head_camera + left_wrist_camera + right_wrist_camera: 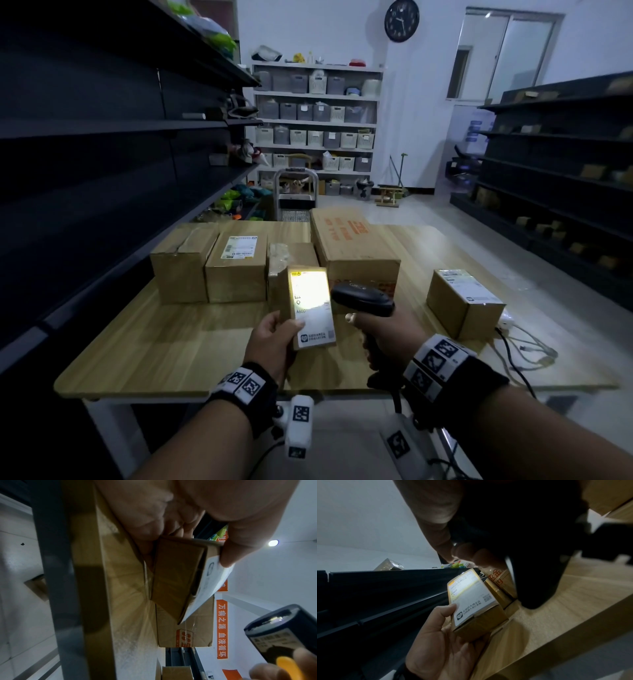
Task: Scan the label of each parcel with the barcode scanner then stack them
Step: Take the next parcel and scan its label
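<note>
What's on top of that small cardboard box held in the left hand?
A white shipping label covers the top face of the small cardboard box, lit at its far end by the black handheld scanner. The left hand has its thumb on the label's corner, hiding that bit.

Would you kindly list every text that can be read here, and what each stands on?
"A600": label of the small parcel held by the left hand.
"万病之源 血液循环": orange wall banner.
Label's small print, the large box's red print, the other parcels' labels, the clock numerals: unreadable.
</note>
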